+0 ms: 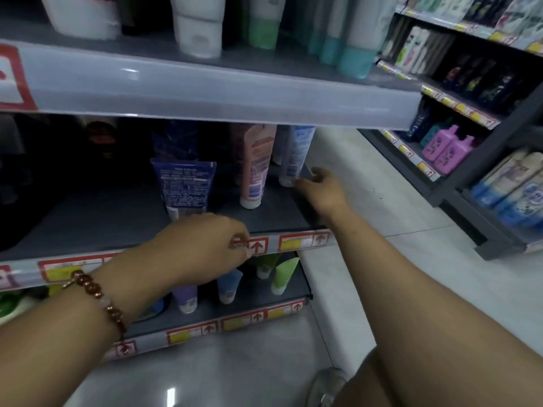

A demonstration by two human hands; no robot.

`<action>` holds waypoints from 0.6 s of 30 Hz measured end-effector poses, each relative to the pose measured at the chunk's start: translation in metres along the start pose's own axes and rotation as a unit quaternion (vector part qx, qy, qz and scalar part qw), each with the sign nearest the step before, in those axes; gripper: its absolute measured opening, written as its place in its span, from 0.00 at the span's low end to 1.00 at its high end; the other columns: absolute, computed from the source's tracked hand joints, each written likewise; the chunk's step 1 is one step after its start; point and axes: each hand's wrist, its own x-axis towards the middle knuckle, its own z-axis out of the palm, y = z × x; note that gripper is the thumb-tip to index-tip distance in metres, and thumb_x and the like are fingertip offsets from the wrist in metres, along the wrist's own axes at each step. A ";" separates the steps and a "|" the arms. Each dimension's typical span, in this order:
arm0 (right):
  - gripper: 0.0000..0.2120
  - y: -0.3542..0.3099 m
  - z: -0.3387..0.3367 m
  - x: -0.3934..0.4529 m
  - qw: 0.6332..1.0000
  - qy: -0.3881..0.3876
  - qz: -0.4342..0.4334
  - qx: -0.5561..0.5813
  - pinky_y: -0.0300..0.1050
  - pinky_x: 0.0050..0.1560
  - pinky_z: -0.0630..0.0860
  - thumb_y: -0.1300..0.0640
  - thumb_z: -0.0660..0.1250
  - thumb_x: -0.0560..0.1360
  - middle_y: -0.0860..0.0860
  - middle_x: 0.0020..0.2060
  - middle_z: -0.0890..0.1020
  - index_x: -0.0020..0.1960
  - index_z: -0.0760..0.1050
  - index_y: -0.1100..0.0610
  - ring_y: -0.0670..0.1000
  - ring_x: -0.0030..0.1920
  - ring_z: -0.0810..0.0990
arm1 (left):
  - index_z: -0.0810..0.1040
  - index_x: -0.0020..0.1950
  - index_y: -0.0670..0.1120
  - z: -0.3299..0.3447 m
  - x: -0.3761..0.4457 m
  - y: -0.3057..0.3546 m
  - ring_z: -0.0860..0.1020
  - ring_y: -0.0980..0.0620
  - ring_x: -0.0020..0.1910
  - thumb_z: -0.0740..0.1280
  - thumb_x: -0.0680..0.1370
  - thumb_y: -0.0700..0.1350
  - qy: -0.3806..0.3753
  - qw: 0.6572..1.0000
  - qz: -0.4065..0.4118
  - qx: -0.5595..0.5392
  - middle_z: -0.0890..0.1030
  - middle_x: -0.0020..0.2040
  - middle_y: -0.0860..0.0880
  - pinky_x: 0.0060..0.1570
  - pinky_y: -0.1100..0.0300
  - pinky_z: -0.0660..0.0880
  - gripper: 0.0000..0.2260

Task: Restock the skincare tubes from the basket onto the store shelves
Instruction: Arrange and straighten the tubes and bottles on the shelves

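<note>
Behind left hand [202,245], dark blue tube's [184,186] base.

Setting: retail shop, toiletries aisle. Tubes [254,168] are standing cap-down on grey shelves [111,218]; price tags [258,245] are lining the shelf edges; bottles [446,148] are filling a facing rack [476,183].

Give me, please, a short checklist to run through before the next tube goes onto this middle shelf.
1. Right hand at the light blue tube, fingertips touching its cap: ok.
2. Light blue tube upright on its cap: ok.
3. Pink tube upright: ok.
4. Left hand free of tubes: cannot tell; it is curled at the price strip.
5. Basket within reach: cannot tell, out of view.
</note>
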 end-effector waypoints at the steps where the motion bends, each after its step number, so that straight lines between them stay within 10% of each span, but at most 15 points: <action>1: 0.27 0.000 0.005 0.005 1.000 0.000 -0.002 0.018 0.34 0.50 0.69 0.59 0.73 0.74 0.49 0.52 0.74 0.70 0.69 0.61 0.47 0.54 0.74 | 0.78 0.57 0.61 0.003 0.002 -0.001 0.79 0.57 0.48 0.63 0.76 0.59 0.013 1.000 0.003 -0.012 0.81 0.51 0.58 0.49 0.56 0.78 0.11; 6: 0.25 0.006 0.032 0.032 0.998 0.004 -0.020 0.055 0.32 0.47 0.77 0.59 0.77 0.67 0.49 0.52 0.82 0.63 0.75 0.59 0.48 0.49 0.81 | 0.74 0.64 0.59 0.017 0.002 0.006 0.76 0.54 0.56 0.61 0.78 0.57 0.074 0.997 0.017 -0.012 0.77 0.58 0.58 0.56 0.55 0.75 0.15; 11: 0.35 0.052 0.052 0.086 0.999 0.034 -0.039 0.014 0.58 0.50 0.81 0.40 0.75 0.53 0.49 0.48 0.85 0.57 0.77 0.52 0.53 0.49 0.83 | 0.62 0.75 0.60 0.023 0.004 0.007 0.72 0.54 0.63 0.59 0.80 0.57 0.107 0.994 0.025 -0.009 0.72 0.66 0.57 0.57 0.57 0.72 0.23; 18: 0.19 0.007 0.031 0.040 0.997 0.014 -0.024 -0.076 0.52 0.54 0.78 0.50 0.74 0.69 0.55 0.52 0.84 0.58 0.79 0.55 0.56 0.53 0.81 | 0.73 0.67 0.55 0.024 0.011 0.013 0.74 0.52 0.58 0.58 0.80 0.55 0.114 0.993 0.004 0.032 0.75 0.58 0.53 0.51 0.57 0.72 0.17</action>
